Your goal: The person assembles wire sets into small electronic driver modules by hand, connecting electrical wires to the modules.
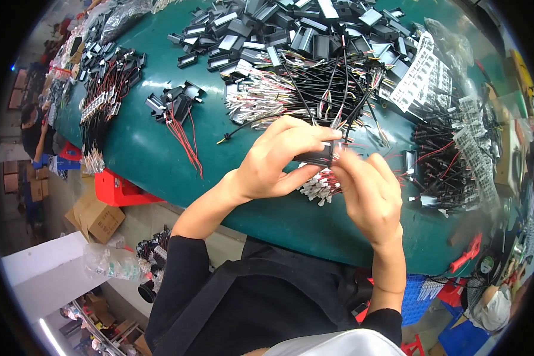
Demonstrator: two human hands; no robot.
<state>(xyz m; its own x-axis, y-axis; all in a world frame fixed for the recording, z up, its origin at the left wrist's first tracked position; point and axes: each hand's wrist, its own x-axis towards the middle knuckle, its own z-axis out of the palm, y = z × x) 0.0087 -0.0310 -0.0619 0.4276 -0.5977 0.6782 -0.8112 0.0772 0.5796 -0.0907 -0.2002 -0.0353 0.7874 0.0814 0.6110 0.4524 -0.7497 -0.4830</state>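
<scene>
Worker at a green table (142,148), surveyed from left to right by an onlooker in the room. At the far left, a co-worker (32,127) stands beyond the table's edge; nearer, a sheaf of black cables (95,127) with red leads lies lengthwise, then a small cluster of black plastic housings (175,102) trailing red wires. At centre, the left hand (279,157) has its fingers bent round a single black channel-shaped housing (318,158), index along the upper edge and thumb beneath, leaving little gap. The piece is held above the table, its long axis running roughly across the worker's body; the left hand covers its left part, while its right end lies directly at the right fingers. Behind it spreads a bundle of black cables with white-sleeved ends (261,95), backed by a heap of loose housings (237,38); below it, a bunch of white connectors (321,188). The right hand (371,196) is bent inward, fingertips drawn together at that right end; blur prevents my telling whether they pinch the housing or a wire. Farther right rest white die-cut sheets (422,77) and a pile of black cable assemblies (442,157).
</scene>
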